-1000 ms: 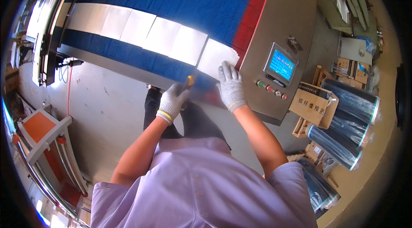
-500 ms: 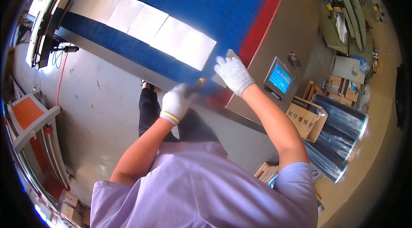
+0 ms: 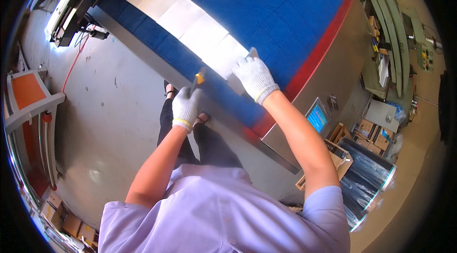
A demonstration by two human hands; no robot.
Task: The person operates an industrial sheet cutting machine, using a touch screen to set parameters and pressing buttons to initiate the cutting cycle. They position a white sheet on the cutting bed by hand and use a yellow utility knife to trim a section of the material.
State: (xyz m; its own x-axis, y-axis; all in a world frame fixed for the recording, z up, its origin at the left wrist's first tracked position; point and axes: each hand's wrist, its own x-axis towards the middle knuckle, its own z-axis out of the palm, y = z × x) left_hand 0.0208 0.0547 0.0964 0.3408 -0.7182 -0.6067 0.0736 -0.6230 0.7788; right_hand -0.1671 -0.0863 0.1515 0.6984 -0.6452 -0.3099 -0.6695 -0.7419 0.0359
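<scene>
My left hand [image 3: 184, 108], in a white knit glove with a yellow cuff line, is closed around a slim dark tool [image 3: 194, 84] with a yellow part, which looks like a utility knife. It hovers by the front edge of a blue-topped machine bed [image 3: 285, 19]. My right hand [image 3: 253, 78], gloved alike, grips a flat pale grey piece [image 3: 235, 84] from above. One end of that piece juts out past the fingertips, the other below the palm; the rest is covered by the hand. The piece is at the near end of a row of white sheets [image 3: 193, 24] on the blue surface.
A red band [image 3: 328, 43] borders the bed on the right, beside a metal side panel with a small screen [image 3: 317, 116]. Plastic-wrapped dark rolls [image 3: 362, 177] and cartons stand at the right. A gantry [image 3: 81, 10] spans the far left; an orange-topped frame [image 3: 28, 91] stands on the floor.
My right hand has brought the pale piece from beside the row to the row's near end. My left hand has drawn slightly left with its tool. The whole view has shifted.
</scene>
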